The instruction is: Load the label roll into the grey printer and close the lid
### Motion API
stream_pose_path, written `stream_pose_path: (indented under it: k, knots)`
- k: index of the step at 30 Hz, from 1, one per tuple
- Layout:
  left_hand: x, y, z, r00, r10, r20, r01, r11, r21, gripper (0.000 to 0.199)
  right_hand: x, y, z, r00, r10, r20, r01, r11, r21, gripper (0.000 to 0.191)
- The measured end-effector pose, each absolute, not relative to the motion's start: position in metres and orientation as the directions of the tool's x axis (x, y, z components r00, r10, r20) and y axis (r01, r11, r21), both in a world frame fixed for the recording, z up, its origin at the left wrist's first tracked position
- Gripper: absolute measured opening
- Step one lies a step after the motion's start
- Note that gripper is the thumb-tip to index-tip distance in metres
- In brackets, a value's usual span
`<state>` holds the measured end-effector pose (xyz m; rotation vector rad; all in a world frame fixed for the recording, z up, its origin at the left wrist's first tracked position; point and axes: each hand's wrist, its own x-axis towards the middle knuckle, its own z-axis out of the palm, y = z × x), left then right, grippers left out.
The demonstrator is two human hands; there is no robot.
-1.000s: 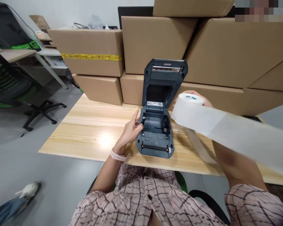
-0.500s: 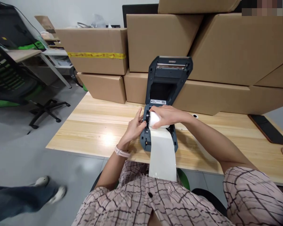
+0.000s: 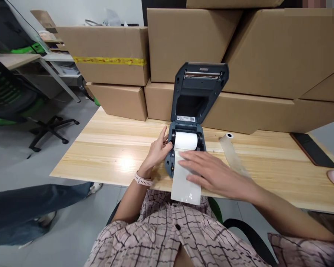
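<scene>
A dark grey label printer (image 3: 187, 127) stands on the wooden table with its lid (image 3: 202, 89) raised. Inside lies a white label roll (image 3: 186, 141), seated between black holders. Its paper strip (image 3: 186, 189) runs out over the printer's front and past the table edge. At the printer's left side, my left hand (image 3: 157, 150) grips the wall, thumb over the rim and fingers along the outside. My right hand (image 3: 204, 168) is open, fingers stretched out over the strip and covering the printer's front right part; whether it presses on the paper I cannot tell.
A small roll (image 3: 229, 136) with a loose translucent ribbon (image 3: 233, 155) lies to the right. A dark phone-like slab (image 3: 313, 149) lies further right. Stacked cardboard boxes (image 3: 195, 40) line the table's back. On the left are an office chair (image 3: 48, 128) and another person's legs (image 3: 44, 207).
My right hand has let go of the label roll and moved down and toward me onto the strip. The roll now shows fully. The person at left has shifted legs.
</scene>
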<state>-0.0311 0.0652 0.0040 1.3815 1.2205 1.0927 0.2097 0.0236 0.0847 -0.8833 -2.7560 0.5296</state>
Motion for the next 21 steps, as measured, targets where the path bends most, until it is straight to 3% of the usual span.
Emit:
stream_pose_path:
  k: [10,21]
  knots:
    - [-0.030,0.064,0.002,0.079,0.997,0.026,0.084,-0.032,0.996,0.081,0.202,-0.008,0.042,-0.726,0.647,0.233,0.532,0.743,-0.405,0.049]
    - [-0.014,0.033,0.018,0.024,0.999,-0.033,-0.068,0.035,0.997,0.087,0.202,-0.011,0.034,-0.725,0.649,0.230,0.543,0.745,-0.387,0.056]
